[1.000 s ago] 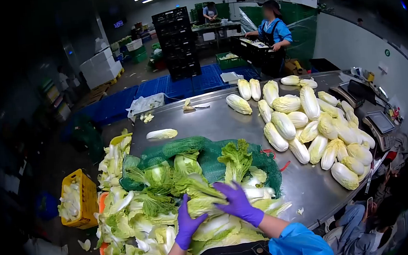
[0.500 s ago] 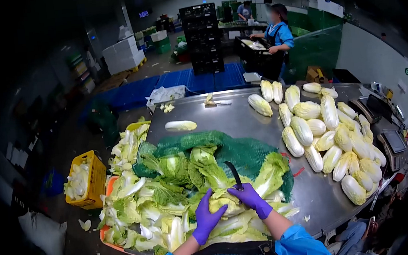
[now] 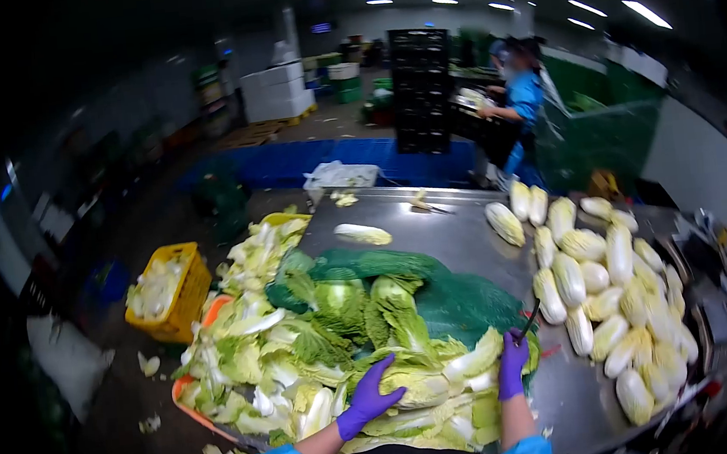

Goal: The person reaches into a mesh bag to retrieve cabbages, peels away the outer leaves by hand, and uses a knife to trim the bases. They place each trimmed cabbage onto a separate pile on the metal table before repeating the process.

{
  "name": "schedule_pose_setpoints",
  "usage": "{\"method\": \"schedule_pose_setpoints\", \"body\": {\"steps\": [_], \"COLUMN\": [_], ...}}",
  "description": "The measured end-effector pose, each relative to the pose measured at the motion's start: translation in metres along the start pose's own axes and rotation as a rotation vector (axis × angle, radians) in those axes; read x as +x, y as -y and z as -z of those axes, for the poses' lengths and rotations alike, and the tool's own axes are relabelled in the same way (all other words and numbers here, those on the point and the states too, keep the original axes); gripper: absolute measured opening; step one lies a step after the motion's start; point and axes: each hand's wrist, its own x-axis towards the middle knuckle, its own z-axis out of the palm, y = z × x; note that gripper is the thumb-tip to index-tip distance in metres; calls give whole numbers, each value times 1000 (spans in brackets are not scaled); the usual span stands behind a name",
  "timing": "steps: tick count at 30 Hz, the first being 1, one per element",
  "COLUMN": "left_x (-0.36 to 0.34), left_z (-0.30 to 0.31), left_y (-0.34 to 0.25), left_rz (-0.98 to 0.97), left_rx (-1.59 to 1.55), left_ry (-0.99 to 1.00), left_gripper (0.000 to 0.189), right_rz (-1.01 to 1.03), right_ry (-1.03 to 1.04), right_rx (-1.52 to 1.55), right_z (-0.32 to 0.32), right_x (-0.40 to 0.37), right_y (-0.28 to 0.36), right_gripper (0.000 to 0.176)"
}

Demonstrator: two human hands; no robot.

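Note:
My left hand (image 3: 368, 399), in a purple glove, has its thumb and fingers spread at the left end of a napa cabbage (image 3: 423, 389) lying on loose leaves. My right hand (image 3: 512, 364), also gloved, is closed around a knife (image 3: 529, 320), whose dark blade points up and away to the right. Leafy cabbage heads (image 3: 341, 305) lie behind my left hand, at the mouth of a green mesh sack (image 3: 461, 305). Trimmed leaves (image 3: 285, 364) are heaped to the left, partly over an orange-rimmed container (image 3: 184, 390).
Trimmed napa cabbages (image 3: 569, 278) are piled on the right of the steel table (image 3: 467, 226). A yellow crate (image 3: 188, 294) of leaves stands on the floor at left. Beyond the table, a person (image 3: 525, 100) holds a black crate near stacked black crates (image 3: 421, 92).
My right hand has moved right, away from the cabbage, with the knife. My left hand stays beside the cabbage. The view has swung left, and the person behind has moved nearer the stacked crates.

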Motion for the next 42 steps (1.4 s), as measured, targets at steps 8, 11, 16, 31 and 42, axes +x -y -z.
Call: {"method": "schedule_pose_setpoints", "body": {"steps": [8, 11, 16, 31, 42], "left_x": [25, 18, 7, -16, 9], "left_z": [-24, -23, -14, 28, -33], "left_y": [-33, -25, -22, 26, 21], "left_rz": [-38, -52, -70, -60, 122], "left_rx": [213, 238, 168, 555, 718], "left_ry": [28, 22, 37, 386, 516], "left_gripper": [69, 65, 58, 77, 116], "right_rz": [-217, -12, 124, 115, -332], "right_ry": [980, 1005, 861, 739, 741], "right_rx": [-410, -766, -717, -707, -517], "right_z": [-36, -40, -29, -38, 36], "right_x": [-99, -81, -65, -71, -97], "right_y": [90, 63, -2, -6, 68], "right_gripper": [36, 46, 46, 36, 31]}}
